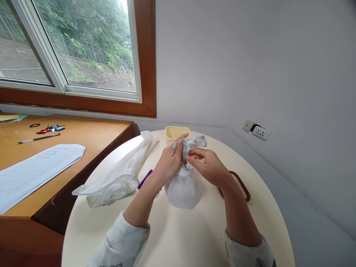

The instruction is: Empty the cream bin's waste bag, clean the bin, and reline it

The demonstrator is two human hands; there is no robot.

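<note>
Over the middle of a round white table (pixel 183 241), a white plastic bag (pixel 183 189) hangs bunched at its neck, with a rounded, puffed lower part. My left hand (pixel 174 157) is closed around the twisted neck, thumb on top. From the other side, the fingers of my right hand (pixel 207 163) pinch the same neck just below the gathered end. What the bag holds, if anything, cannot be made out. Behind my hands stands a pale yellow plastic container (pixel 177 131), its front partly covered by them.
Left on the round table lies a crumpled clear plastic bag (pixel 119 181) beside a purple item (pixel 144 179). A brown frame-like rim (pixel 244 189) shows behind my right forearm. The wooden desk (pixel 111 129) carries papers (pixel 41 167), a pen (pixel 39 138) and keys (pixel 52 128). A wall socket (pixel 261 132) is at right.
</note>
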